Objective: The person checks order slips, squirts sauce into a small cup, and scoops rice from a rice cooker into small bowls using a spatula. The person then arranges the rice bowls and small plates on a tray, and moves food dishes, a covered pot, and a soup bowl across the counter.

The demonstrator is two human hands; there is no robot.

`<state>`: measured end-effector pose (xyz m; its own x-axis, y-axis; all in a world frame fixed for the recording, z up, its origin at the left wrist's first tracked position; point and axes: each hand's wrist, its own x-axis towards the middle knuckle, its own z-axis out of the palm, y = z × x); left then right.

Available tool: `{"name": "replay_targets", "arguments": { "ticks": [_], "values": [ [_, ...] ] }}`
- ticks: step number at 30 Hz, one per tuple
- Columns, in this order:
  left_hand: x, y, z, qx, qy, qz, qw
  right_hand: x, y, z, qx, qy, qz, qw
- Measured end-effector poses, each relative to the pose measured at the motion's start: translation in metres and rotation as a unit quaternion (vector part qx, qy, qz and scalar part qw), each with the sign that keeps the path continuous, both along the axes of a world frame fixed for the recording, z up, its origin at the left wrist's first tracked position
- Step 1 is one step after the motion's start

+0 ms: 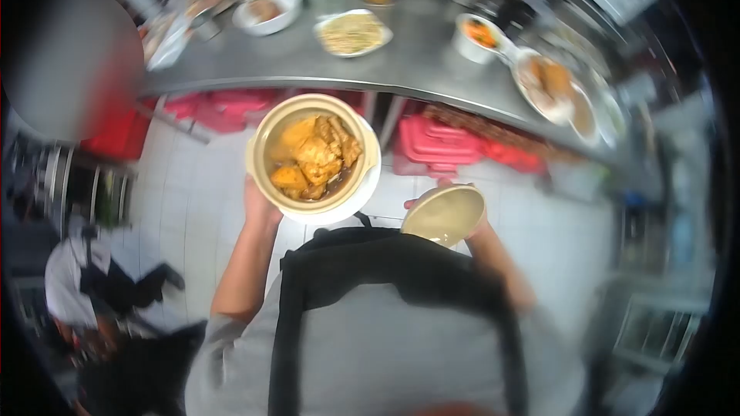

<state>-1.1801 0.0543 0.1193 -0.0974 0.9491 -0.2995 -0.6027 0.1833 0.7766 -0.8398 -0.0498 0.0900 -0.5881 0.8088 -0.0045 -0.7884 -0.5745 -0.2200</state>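
Note:
My left hand (263, 205) grips the underside and left edge of a white plate (362, 199). On that plate stands a beige clay pot (304, 105) with small side handles, uncovered. Chunks of yellow-brown stewed food (316, 158) lie in dark sauce inside it. On the other side, my right hand (479, 229) is wrapped round a beige pot lid (445, 214), tilted so that its hollow, shiny side shows. Pot and lid are apart, both held in front of my body over the floor. Most fingers of each hand are hidden behind what they hold.
A steel counter (293, 58) runs across ahead, bearing a plate of shredded food (353, 34), a white bowl (270, 25), a tub of orange pieces (478, 37) and an oval dish (532, 81). Pink lidded bins (435, 141) stand underneath. Another person (73, 277) is at the lower left.

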Motion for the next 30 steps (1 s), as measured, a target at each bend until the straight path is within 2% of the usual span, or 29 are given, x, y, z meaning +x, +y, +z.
{"name": "replay_targets", "arguments": {
  "ticks": [1, 2, 4, 8, 10, 12, 13, 15, 16, 17, 18, 19, 21, 22, 23, 25, 28, 30],
  "values": [
    [0.024, -0.002, -0.006, -0.006, -0.009, -0.027, 1.0, 0.027, -0.022, -0.012, -0.018, 0.003, -0.026, 1.0],
    [0.046, -0.006, -0.01, 0.036, 0.089, -0.096, 0.991, 0.054, -0.043, -0.024, -0.036, 0.006, -0.051, 0.998],
    [0.104, -0.02, -0.011, 0.025, -0.019, -0.134, 0.991, 0.097, -0.096, -0.039, -0.08, 0.017, -0.121, 0.989],
    [0.21, -0.048, -0.018, -0.019, -0.049, -0.208, 0.977, 0.164, -0.183, -0.049, -0.147, -0.034, -0.288, 0.946],
    [0.268, -0.044, -0.033, -0.038, -0.092, -0.269, 0.958, 0.201, -0.216, -0.033, -0.174, -0.152, -0.384, 0.894],
    [0.336, -0.038, -0.032, -0.019, -0.037, -0.308, 0.95, 0.244, -0.237, -0.012, -0.185, -0.306, -0.449, 0.819],
    [0.364, -0.078, -0.031, -0.013, -0.007, -0.318, 0.948, 0.268, -0.263, 0.007, -0.162, -0.41, -0.476, 0.761],
    [0.426, -0.083, -0.037, -0.029, -0.005, -0.387, 0.922, 0.306, -0.265, 0.056, -0.058, -0.621, -0.516, 0.587],
    [0.453, -0.086, -0.034, -0.017, -0.012, -0.418, 0.908, 0.322, -0.259, 0.086, -0.004, -0.708, -0.532, 0.464],
    [0.487, -0.09, -0.035, -0.008, -0.018, -0.447, 0.894, 0.331, -0.252, 0.126, 0.038, -0.822, -0.47, 0.319],
    [0.521, -0.094, -0.035, -0.038, -0.048, -0.457, 0.887, 0.34, -0.239, 0.153, 0.091, -0.845, -0.473, 0.23],
    [0.555, -0.098, -0.034, -0.066, -0.078, -0.466, 0.879, 0.354, -0.228, 0.165, 0.108, -0.868, -0.45, 0.179],
    [0.617, -0.108, -0.031, -0.05, -0.115, -0.524, 0.842, 0.387, -0.209, 0.174, 0.138, -0.904, -0.399, 0.068],
    [0.645, -0.115, -0.015, -0.077, -0.085, -0.526, 0.842, 0.407, -0.2, 0.17, 0.145, -0.908, -0.39, 0.058],
    [0.679, -0.115, -0.021, -0.044, -0.094, -0.545, 0.832, 0.429, -0.192, 0.166, 0.151, -0.911, -0.38, 0.046],
    [0.733, -0.12, -0.01, -0.035, -0.042, -0.585, 0.809, 0.472, -0.184, 0.16, 0.146, -0.92, -0.363, 0.031],
    [0.816, -0.126, -0.002, -0.048, -0.062, -0.642, 0.763, 0.532, -0.185, 0.151, 0.107, -0.932, -0.346, 0.022],
    [0.869, -0.132, 0.004, -0.012, -0.038, -0.668, 0.743, 0.575, -0.191, 0.144, 0.08, -0.936, -0.342, 0.001]
  ]
}}
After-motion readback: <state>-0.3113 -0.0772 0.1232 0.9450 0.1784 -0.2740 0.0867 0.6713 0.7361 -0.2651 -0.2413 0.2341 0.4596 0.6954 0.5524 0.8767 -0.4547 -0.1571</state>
